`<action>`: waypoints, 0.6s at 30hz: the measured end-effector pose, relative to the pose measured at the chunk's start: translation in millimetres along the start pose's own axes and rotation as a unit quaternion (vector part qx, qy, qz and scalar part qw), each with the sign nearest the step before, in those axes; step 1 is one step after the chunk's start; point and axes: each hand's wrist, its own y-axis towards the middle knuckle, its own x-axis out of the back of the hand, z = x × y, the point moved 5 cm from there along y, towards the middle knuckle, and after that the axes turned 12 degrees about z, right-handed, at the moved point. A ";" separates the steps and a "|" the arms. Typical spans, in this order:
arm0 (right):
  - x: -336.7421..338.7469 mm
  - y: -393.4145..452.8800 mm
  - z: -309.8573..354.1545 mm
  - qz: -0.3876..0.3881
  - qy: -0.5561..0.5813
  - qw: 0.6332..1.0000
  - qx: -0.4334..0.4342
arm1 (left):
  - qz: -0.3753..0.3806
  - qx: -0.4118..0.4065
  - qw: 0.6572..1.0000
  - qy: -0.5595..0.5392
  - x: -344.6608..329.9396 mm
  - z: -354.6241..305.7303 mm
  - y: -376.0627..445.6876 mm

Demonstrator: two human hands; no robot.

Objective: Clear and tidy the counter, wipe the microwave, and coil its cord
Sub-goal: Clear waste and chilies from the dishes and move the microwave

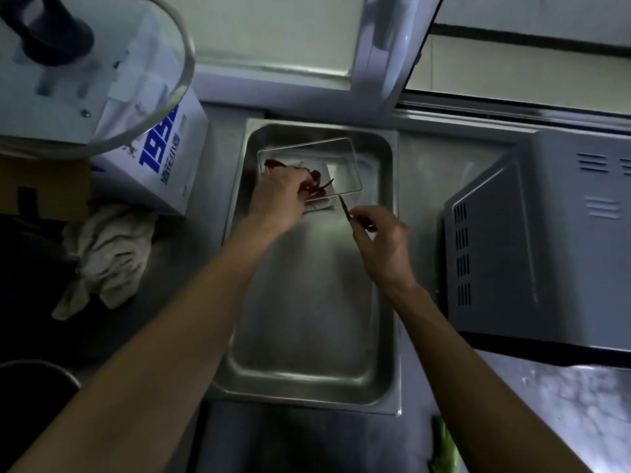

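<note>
A deep steel tray (307, 377) sits in the middle of the counter. At its far end lies a clear plastic box (341, 158) with dried red chillies (273, 163) in it. My left hand (283, 196) reaches into that box, its fingers closed around several chillies. My right hand (382, 240) hovers just right of the box and pinches a single thin dried chilli (345, 208) by its stem. The grey microwave (546, 240) stands at the right, its vented back and side facing me. Its cord is not visible.
A crumpled white cloth (109, 254) lies on the counter at the left, in front of a white box with blue print (160, 158). A glass lid with a black knob (95, 70) fills the upper left. Something green (444, 448) lies at the bottom right.
</note>
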 end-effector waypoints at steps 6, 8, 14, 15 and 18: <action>-10.6 37.1 -9.4 -0.007 0.010 1.000 -0.004 | 0.027 0.002 0.999 0.033 -13.3 20.2 25.3; -14.3 48.6 -10.1 -0.001 -0.003 1.000 0.002 | 0.024 -0.002 0.999 0.042 -17.1 24.5 29.5; -29.0 85.2 -12.8 0.049 -0.036 0.997 0.049 | -0.007 -0.032 0.998 0.061 -20.4 43.4 29.3; -32.7 91.6 -13.0 0.062 -0.043 0.996 0.056 | -0.015 -0.035 0.997 0.067 -20.0 46.1 27.5; -42.1 109.4 -14.4 0.085 -0.048 0.994 0.056 | -0.040 -0.042 0.996 0.073 -16.4 50.5 20.9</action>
